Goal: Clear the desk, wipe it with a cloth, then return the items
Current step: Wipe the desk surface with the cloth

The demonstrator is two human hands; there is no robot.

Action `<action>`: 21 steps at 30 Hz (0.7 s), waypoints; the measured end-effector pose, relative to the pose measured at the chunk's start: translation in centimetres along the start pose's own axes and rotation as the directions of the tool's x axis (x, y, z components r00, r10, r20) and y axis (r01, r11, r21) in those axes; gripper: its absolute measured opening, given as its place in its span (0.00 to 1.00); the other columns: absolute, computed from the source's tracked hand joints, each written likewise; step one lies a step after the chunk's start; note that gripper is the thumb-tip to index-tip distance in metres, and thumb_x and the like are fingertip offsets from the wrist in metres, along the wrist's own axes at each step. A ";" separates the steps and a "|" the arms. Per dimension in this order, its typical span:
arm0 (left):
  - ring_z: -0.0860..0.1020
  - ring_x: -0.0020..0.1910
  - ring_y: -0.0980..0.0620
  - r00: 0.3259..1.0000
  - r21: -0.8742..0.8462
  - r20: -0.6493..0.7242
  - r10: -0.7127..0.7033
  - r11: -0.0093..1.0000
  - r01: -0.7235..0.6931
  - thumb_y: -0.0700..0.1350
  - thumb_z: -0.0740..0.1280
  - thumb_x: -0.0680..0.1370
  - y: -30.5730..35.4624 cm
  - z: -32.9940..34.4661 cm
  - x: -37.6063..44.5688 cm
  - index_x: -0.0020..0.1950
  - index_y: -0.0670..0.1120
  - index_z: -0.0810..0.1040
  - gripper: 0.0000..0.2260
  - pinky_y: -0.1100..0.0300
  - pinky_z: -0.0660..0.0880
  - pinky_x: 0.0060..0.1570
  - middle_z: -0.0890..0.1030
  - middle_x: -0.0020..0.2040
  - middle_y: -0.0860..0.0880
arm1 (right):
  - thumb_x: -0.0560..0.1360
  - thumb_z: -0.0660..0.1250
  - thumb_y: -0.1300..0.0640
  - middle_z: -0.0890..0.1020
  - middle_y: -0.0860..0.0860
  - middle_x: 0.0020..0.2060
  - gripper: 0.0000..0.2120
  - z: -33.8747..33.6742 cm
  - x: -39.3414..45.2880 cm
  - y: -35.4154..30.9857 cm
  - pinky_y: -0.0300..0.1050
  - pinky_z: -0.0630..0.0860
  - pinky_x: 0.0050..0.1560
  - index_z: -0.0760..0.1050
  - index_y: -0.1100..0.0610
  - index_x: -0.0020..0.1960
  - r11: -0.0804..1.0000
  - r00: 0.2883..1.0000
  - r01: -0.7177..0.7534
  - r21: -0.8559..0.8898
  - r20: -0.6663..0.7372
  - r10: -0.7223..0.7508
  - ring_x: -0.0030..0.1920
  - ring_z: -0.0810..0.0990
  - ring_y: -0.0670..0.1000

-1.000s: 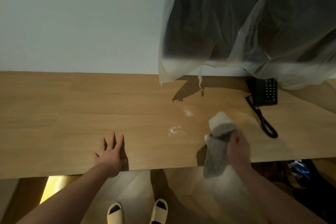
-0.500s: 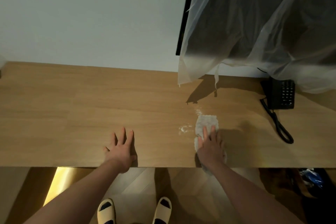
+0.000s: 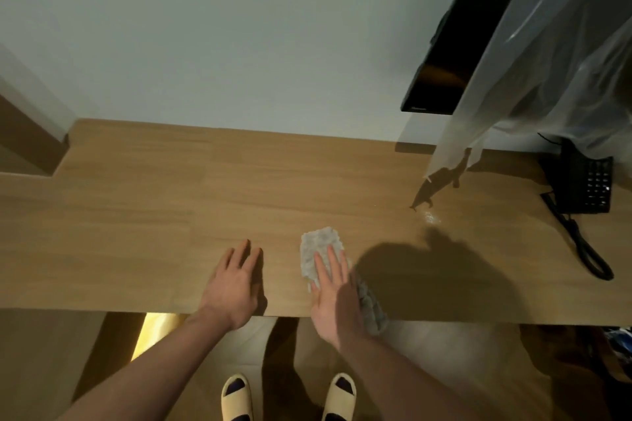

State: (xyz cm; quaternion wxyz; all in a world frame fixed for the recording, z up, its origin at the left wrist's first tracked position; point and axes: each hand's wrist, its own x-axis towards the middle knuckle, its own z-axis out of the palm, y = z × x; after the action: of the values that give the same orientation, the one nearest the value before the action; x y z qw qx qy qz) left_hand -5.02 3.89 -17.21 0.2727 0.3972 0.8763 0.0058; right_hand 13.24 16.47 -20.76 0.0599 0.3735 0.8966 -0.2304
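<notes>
Pale grey speckled cloth (image 3: 319, 244) on tan wood-grain desk (image 3: 136, 215); black telephone (image 3: 586, 186); cream slippers (image 3: 236, 398).

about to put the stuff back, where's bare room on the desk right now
The widest bare stretch of the desk runs from the left hand to the left wall notch. Another lies between the cloth under the right hand and the telephone. The right end is crowded by telephone, cord and plastic sheet.
</notes>
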 end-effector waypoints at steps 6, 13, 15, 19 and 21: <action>0.39 0.82 0.39 0.984 0.077 0.127 -0.127 0.990 0.118 0.55 0.63 0.81 -8.4 -2.5 -0.4 0.84 0.54 0.41 0.40 0.40 0.54 0.80 0.36 0.83 0.49 | 0.83 0.61 0.64 0.57 0.43 0.82 0.31 1.8 -0.8 -7.1 0.46 0.55 0.82 0.59 0.48 0.83 0.973 0.988 0.155 0.171 -0.013 -0.155 0.82 0.53 0.46; 0.37 0.81 0.36 0.974 0.096 0.211 -0.088 0.993 0.068 0.61 0.62 0.82 -11.9 -3.5 -0.3 0.83 0.57 0.35 0.41 0.36 0.53 0.79 0.32 0.83 0.49 | 0.83 0.58 0.65 0.67 0.45 0.78 0.26 -4.3 -3.4 -0.6 0.45 0.62 0.78 0.67 0.50 0.79 0.862 0.910 -0.096 0.499 -0.308 0.279 0.77 0.65 0.46; 0.36 0.81 0.35 0.972 0.088 0.219 -0.088 0.994 0.070 0.61 0.61 0.82 -11.9 -3.3 -0.3 0.83 0.57 0.34 0.41 0.35 0.52 0.79 0.31 0.82 0.49 | 0.84 0.57 0.64 0.68 0.49 0.78 0.25 -6.5 -4.0 3.8 0.53 0.65 0.77 0.66 0.51 0.79 0.865 0.852 -0.188 0.466 -0.360 0.379 0.77 0.66 0.51; 0.36 0.81 0.36 0.967 0.099 0.235 -0.100 0.992 0.079 0.61 0.62 0.82 -11.9 -3.1 0.0 0.82 0.57 0.33 0.42 0.35 0.53 0.78 0.30 0.82 0.50 | 0.82 0.59 0.63 0.66 0.53 0.78 0.26 -10.6 -3.9 12.2 0.57 0.66 0.74 0.64 0.51 0.80 0.900 0.814 -0.350 0.262 -0.390 0.430 0.76 0.66 0.56; 0.37 0.81 0.36 0.965 0.098 0.237 -0.113 0.991 0.092 0.61 0.63 0.82 -12.0 -2.9 0.0 0.82 0.58 0.33 0.42 0.35 0.55 0.78 0.30 0.82 0.50 | 0.81 0.60 0.64 0.60 0.52 0.81 0.29 -11.6 -2.4 16.2 0.58 0.66 0.74 0.62 0.51 0.81 0.876 0.825 -0.450 0.175 -0.295 0.482 0.77 0.64 0.58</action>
State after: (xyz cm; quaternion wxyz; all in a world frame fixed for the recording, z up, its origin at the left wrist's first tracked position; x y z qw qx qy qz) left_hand -14.70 -3.69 -17.46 0.3601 0.3603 0.8553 -0.0947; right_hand 26.97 30.17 -15.74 -0.0547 0.6168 0.7627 -0.1867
